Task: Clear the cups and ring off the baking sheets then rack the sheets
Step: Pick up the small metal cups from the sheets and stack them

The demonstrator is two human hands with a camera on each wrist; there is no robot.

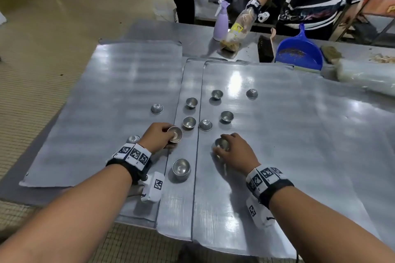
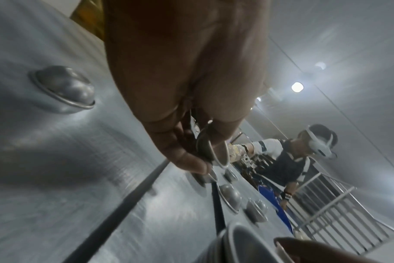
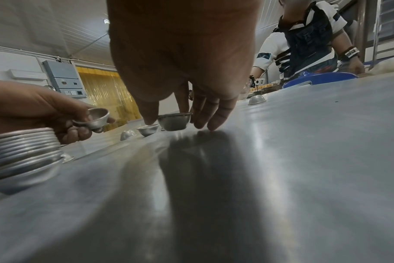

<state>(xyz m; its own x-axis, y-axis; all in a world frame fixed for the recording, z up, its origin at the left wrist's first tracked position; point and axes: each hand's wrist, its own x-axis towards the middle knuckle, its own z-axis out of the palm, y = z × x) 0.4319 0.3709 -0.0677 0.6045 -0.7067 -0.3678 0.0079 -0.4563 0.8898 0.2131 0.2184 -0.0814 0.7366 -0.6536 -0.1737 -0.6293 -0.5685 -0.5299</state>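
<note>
Both forearms fill the near edge of the head view. Left hand (image 1: 159, 137) pinches a small metal cup (image 1: 175, 134), lifted and tipped, fingers (image 1: 165, 129) curled round it. Right hand (image 1: 234, 151) closes on another cup (image 3: 174, 121) from above, thumb one side, fingers (image 3: 210, 118) the other; whether it has left the sheet, cannot tell. Stacked cups (image 1: 181, 168) sit just behind and between my fingers; loose cups (image 1: 227, 116) ahead, some upside down. All lie on overlapping baking sheets (image 1: 277, 134) on the tabletop (image 1: 149, 30).

Risks, my guess: tipped left cup slips from a rim pinch; nested stack topples if I drop a cup on off-centre; inverted cups skid on slick metal.

Ring: not spotted anywhere. Rack: unclear. Cup (image 1: 133, 139) behind my left wrist half hidden. Left wrist view blurred.
</note>
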